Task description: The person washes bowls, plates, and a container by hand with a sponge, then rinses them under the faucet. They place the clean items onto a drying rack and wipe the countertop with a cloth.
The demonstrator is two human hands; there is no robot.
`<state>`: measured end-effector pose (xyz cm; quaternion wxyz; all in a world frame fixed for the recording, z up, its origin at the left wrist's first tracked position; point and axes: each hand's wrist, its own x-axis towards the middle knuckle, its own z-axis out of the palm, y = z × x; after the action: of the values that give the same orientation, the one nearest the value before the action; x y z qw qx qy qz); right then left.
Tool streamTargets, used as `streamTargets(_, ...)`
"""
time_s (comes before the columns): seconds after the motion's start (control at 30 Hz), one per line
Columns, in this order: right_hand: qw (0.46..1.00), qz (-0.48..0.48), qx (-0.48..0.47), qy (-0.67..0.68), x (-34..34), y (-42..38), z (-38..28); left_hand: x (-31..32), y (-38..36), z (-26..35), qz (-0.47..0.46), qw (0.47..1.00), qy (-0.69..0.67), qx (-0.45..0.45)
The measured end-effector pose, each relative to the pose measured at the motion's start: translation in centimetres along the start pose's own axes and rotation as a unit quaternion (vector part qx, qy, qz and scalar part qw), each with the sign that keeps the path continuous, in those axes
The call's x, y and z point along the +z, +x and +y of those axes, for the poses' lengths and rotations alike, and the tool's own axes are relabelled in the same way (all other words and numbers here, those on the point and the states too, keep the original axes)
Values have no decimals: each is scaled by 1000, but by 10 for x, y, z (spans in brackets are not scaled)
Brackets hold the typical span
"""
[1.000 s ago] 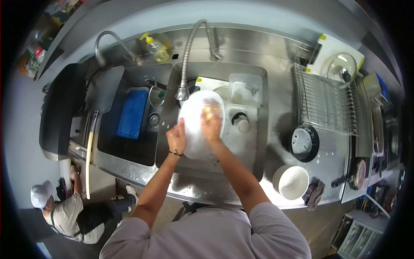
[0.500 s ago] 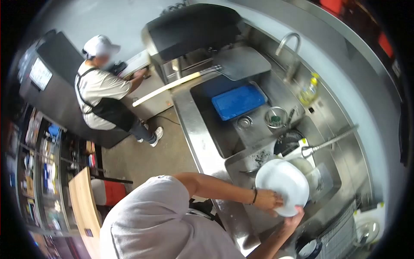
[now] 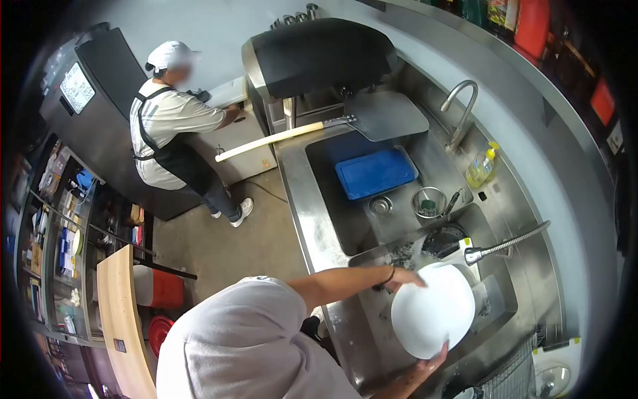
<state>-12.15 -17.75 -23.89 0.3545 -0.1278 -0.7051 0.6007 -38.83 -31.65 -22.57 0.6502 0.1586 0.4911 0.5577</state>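
So, plate (image 3: pixel 432 319) over the sink (image 3: pixel 372 312), under the sprayer (image 3: pixel 473 255) | left hand (image 3: pixel 403 279) gripping rim at 11 o'clock, right hand (image 3: pixel 432 362) clutching 6 o'clock | wet, probably slippery, breakable; hold by opposite rims

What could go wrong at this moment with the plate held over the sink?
1. The white plate looks wet and is held only at its rim by the left hand and right hand; it may slip and chip in the sink.
2. The sprayer points at the plate's edge; water may splash onto the counter.
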Motion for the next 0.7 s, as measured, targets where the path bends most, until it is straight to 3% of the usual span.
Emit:
streamTargets(0.03,968,83,198,130,-6,11,1,18,-14,-2,-50,986,-156,-10)
streamTargets(0.07,874,156,385,253,-6,20,-1,27,-23,-1,-2,984,-175,16)
streamTargets(0.13,891,167,366,211,7,31,-6,40,-33,2,18,983,-170,65)
streamTargets(0.17,913,164,362,-97,1,30,4,50,-37,0,81,984,-131,88)
streamTargets(0.2,848,147,319,-397,-5,27,15,59,-40,0,143,979,-91,111)
streamTargets(0.23,839,155,257,-454,-6,23,38,64,-46,5,168,982,11,90)
streamTargets(0.27,843,152,250,-452,3,28,37,65,-38,-4,158,978,41,130)
streamTargets(0.37,845,133,174,-488,47,29,25,66,-29,-21,182,964,137,138)
streamTargets(0.43,928,59,66,-362,92,41,15,61,-3,-51,202,915,243,252)
streamTargets(0.47,955,23,11,-294,104,45,14,68,-18,-34,200,915,243,252)
streamTargets(0.53,930,54,54,-359,98,63,21,88,-62,9,177,931,307,85)
streamTargets(0.6,896,92,96,-424,93,71,26,86,-44,-16,174,934,284,129)
streamTargets(0.67,967,28,-131,-216,110,85,30,79,-30,-32,179,897,287,284)
streamTargets(0.7,979,-8,-133,-154,119,91,23,65,-9,-52,160,897,241,334)
